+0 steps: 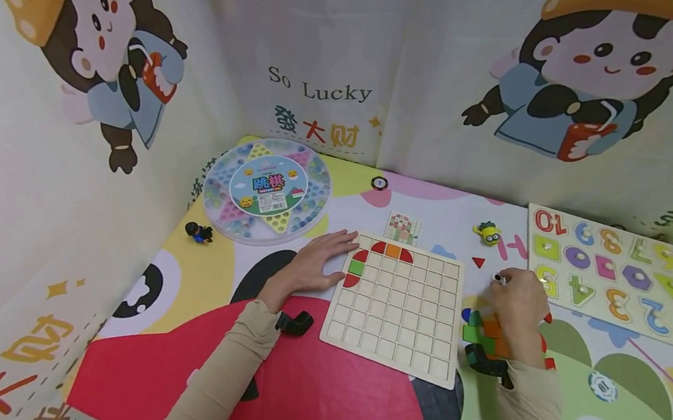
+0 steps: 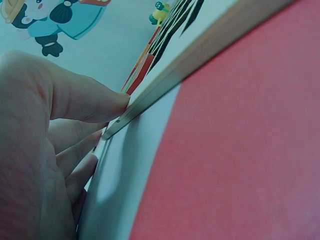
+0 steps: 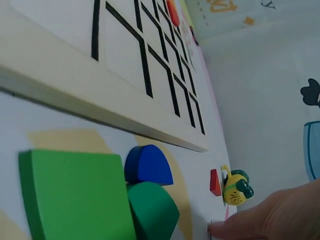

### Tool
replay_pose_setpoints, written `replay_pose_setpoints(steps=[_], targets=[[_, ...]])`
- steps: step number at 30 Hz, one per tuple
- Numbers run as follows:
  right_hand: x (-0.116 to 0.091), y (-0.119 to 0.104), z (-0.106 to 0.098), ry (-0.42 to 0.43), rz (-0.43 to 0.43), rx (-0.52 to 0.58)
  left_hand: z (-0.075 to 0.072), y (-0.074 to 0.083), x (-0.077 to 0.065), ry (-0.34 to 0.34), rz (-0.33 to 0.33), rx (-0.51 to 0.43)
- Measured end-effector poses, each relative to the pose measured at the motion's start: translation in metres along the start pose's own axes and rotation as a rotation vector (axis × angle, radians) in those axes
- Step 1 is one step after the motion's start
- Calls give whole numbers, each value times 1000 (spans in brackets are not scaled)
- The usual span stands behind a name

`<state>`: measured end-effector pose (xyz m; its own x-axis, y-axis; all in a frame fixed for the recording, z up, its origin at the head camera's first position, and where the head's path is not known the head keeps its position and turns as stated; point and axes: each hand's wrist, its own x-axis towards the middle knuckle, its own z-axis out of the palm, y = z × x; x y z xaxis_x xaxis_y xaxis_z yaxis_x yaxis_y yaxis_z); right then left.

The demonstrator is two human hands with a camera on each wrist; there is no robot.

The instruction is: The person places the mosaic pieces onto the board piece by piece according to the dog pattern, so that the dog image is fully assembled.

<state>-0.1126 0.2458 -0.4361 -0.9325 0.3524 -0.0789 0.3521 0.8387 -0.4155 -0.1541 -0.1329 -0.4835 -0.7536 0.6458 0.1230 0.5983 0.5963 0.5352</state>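
A pale wooden grid board [image 1: 390, 310] lies flat in the head view. Along its upper left sit several coloured pieces, such as an orange square [image 1: 393, 250] and a green square [image 1: 356, 267]. My left hand [image 1: 321, 260] rests at the board's left corner, fingers extended and the thumb [image 2: 95, 100] touching the edge. Right of the board, my right hand [image 1: 519, 302] has curled fingers and pinches a small white-and-black thing [image 1: 497, 278], mostly hidden. Beneath that wrist is a heap of loose pieces, including a green block [image 3: 77, 195] and a blue piece [image 3: 147, 165].
A red triangle [image 1: 478, 262] and a yellow figurine [image 1: 487, 233] lie beyond the right hand. A number puzzle board [image 1: 605, 263] is at the right. A round Chinese checkers set [image 1: 215, 208], a small card [image 1: 403, 228] and a dark figurine [image 1: 199, 232] lie farther left.
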Motion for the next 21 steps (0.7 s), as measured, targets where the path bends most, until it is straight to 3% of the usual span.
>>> replay_pose_setpoints(steps=[10, 13, 17, 21], targets=[[-3, -6, 5, 66, -69, 94, -1, 0, 0, -7, -5, 7], [-10, -22, 9, 76, -184, 172, -1, 0, 0, -7, -5, 11], [-17, -53, 24, 47, -402, 276, 0, -2, 1, 0, 2, 12], [-24, -83, 43, -39, -555, 335, 1, -3, 1, 9, 19, 2]])
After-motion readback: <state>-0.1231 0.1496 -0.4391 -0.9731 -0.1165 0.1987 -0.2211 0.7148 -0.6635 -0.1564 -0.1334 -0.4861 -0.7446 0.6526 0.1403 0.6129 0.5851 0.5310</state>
